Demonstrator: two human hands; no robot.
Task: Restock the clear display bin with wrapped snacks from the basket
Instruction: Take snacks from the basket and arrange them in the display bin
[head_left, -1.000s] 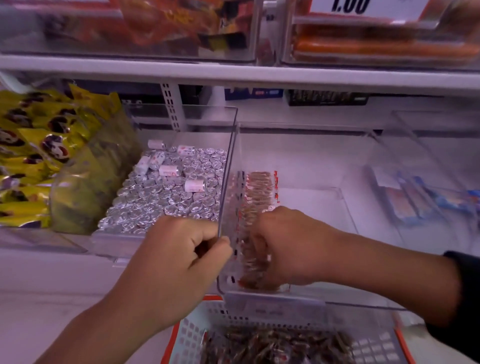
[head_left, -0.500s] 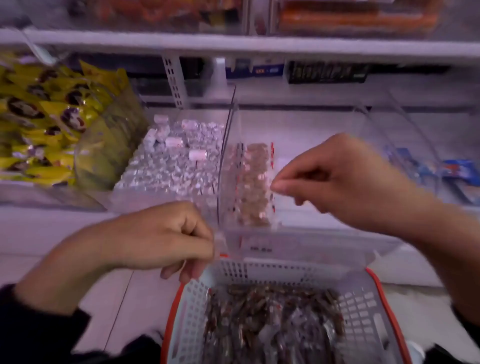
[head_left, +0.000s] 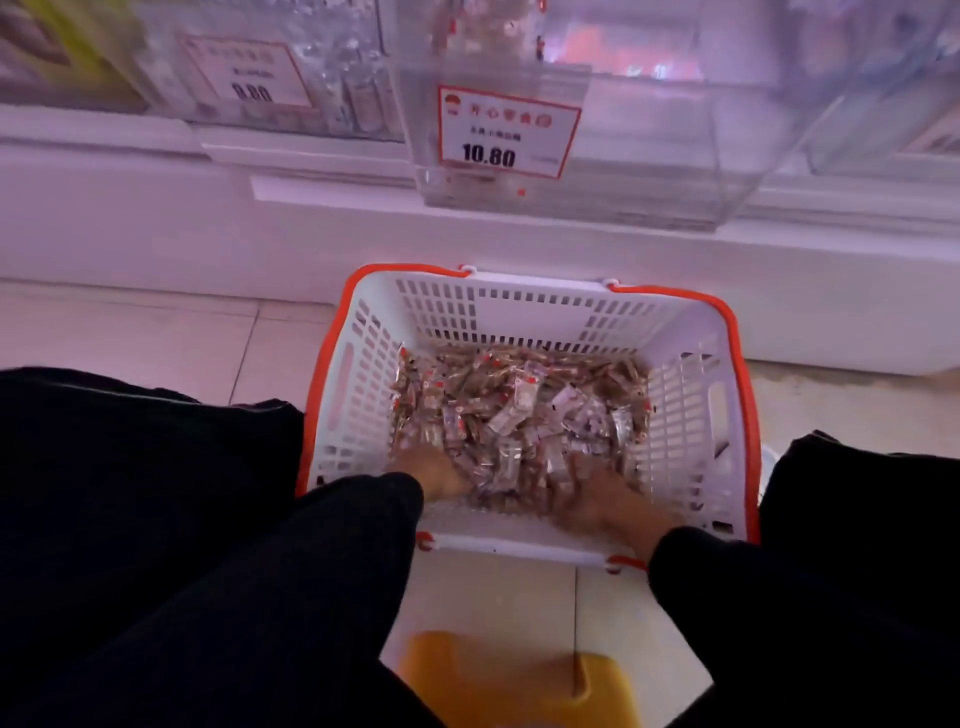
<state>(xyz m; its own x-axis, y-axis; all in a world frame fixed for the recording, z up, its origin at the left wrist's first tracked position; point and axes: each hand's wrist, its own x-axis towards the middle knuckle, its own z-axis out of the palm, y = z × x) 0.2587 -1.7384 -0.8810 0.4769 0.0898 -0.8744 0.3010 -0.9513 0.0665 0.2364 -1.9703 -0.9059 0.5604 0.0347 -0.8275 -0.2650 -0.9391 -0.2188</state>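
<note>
So the snacks (head_left: 519, 410) are all piled in the bottom of the basket (head_left: 691, 374), small clear wrappers with brown stuff inside and little red marks. The basket is white with an orange rim and sits on the tiled floor (head_left: 156, 338), right up against the white shelf base (head_left: 260, 234).

Both hands are down in the pile at the near end. The left hand (head_left: 441, 475) is buried at the left side and the right hand (head_left: 597, 499) at the right side, both touching snacks. They're blurry and half covered by wrappers, so honestly can't tell if the fingers are curled around anything or just spread. Black sleeves (head_left: 727, 582) run back from both wrists.

The bin (head_left: 649, 156) is straight above the basket on the shelf, sticking out past the edge, with a red-bordered price tag (head_left: 506, 132) reading 10.80 on its front. A few snacks show inside through the wall. Another tag (head_left: 249, 75) sits to the left. Something yellow (head_left: 493, 680) is on the floor below the basket.
</note>
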